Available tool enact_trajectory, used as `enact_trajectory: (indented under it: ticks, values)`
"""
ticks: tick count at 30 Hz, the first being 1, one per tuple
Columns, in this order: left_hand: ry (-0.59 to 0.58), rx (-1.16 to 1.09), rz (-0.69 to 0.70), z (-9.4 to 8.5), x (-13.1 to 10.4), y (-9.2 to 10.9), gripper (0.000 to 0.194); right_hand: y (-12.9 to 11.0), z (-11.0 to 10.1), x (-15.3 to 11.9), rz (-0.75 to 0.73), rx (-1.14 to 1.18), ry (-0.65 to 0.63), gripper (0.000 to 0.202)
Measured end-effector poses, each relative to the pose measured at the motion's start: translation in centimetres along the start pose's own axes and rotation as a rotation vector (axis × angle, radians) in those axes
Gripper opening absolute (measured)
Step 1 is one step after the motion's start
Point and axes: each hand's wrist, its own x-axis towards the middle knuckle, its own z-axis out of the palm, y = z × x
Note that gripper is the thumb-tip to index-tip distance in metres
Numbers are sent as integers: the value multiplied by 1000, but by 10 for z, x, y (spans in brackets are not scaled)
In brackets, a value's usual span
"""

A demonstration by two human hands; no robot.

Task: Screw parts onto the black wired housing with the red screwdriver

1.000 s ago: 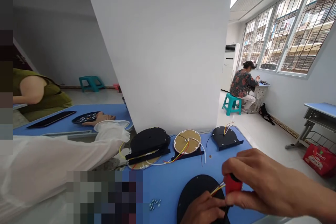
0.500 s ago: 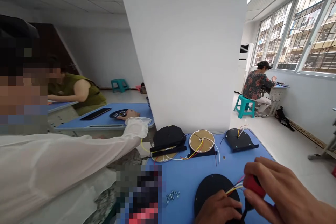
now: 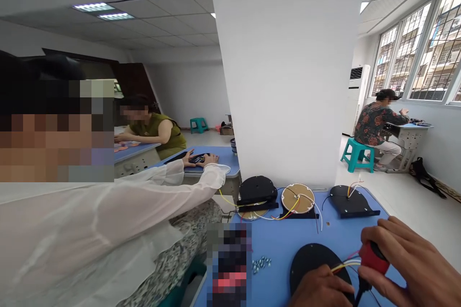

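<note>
Big and bright, the room has a thick white pillar (image 3: 288,72) in the middle and tall windows (image 3: 414,53) on the right side. Right in front of the pillar is a blue table (image 3: 277,244). On the left, very close, sits a person in a white sleeve (image 3: 108,216) that reaches out to another blue desk. Farther back, a person in a green top (image 3: 158,129) sits at a desk, and by the windows a person in a flowered shirt (image 3: 374,122) sits on a green stool (image 3: 356,153). At the far edge of the table lie three round parts with wires (image 3: 298,199). Near the bottom edge lies a black round plate (image 3: 317,264). The left hand (image 3: 320,290) presses down flat on this plate, next to some thin yellow and white wires (image 3: 347,265). The right hand (image 3: 410,259) is closed around the red handle of a screwdriver (image 3: 372,259), whose dark shaft points down beside the plate. A little pile of small screws (image 3: 261,264) sits on the table left of the plate.
</note>
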Motion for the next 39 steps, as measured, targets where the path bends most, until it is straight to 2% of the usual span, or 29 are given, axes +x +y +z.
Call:
enact_trajectory:
  ticks: [2, 6, 8, 10, 15, 18, 21, 24, 26, 28, 31, 33, 36, 39]
  values:
    - [-6, -5, 0, 0, 1, -1, 13, 0, 0, -5, 18, 15, -11, 29]
    - [32, -58, -9, 0, 0, -3, 17, 2, -7, -18, 51, 149, -183, 39]
    - [48, -59, -19, -1, -1, -2, 23, 2, -10, -21, 69, 113, -236, 39]
    - [37, -52, -50, -3, 0, 0, 22, 1, -11, -20, 76, 47, -215, 35]
    - [-9, -43, -108, -7, -1, 3, 22, -7, -2, -6, 103, -37, -6, 40]
    - [0, -29, -101, -5, -3, 1, 23, -7, -2, -8, 101, -49, 14, 35]
    - [12, -39, -83, 0, -5, -3, 23, 0, -8, -24, 130, 24, -150, 32]
    - [23, -58, -79, 4, -6, -5, 22, 6, -13, -41, 170, 98, -319, 45]
    - [32, -75, -81, 4, -7, -4, 22, 6, -13, -42, 178, 68, -289, 44]
    - [42, -101, -79, 2, -8, -3, 22, 1, -10, -33, 176, 21, -199, 40]
    - [67, -125, -58, 1, -7, -3, 23, -7, -3, -17, 172, -22, -57, 48]
    - [91, -115, -39, 2, -5, -4, 21, -8, -1, -13, 196, -43, -6, 50]
    - [181, -193, -23, 3, -1, -1, 19, -4, -1, -23, 262, 4, -67, 43]
    - [310, -328, -75, -16, -2, 11, 17, 5, -4, -38, 338, 113, -190, 36]
